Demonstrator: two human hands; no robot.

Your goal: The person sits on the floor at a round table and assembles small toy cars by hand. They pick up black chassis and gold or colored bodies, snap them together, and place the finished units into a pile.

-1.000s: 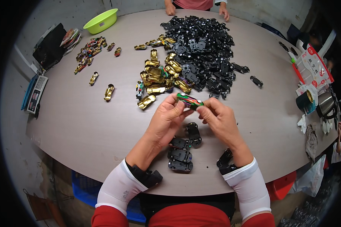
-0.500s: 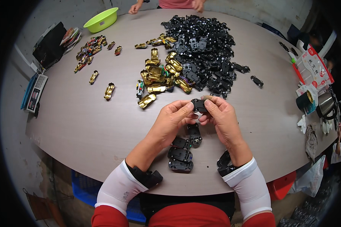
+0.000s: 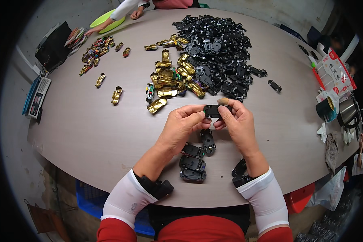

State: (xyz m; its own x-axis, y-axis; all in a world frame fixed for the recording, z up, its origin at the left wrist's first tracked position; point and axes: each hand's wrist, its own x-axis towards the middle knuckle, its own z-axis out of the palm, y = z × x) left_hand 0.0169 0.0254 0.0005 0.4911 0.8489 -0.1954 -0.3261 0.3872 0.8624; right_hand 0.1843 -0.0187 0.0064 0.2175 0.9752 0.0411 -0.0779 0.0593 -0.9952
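Raised slightly, black toy chassis (image 3: 212,111) sits pinched between both grips.

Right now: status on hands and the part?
Left hand and right hand both grip one black toy-car chassis above the table. Finished chassis lie below. Nothing obstructing.

A large oval wooden table (image 3: 88,133) was set against a pale grey wall (image 3: 270,8); a blue crate (image 3: 86,197) and a red stool (image 3: 300,197) were kept beneath it, under even light
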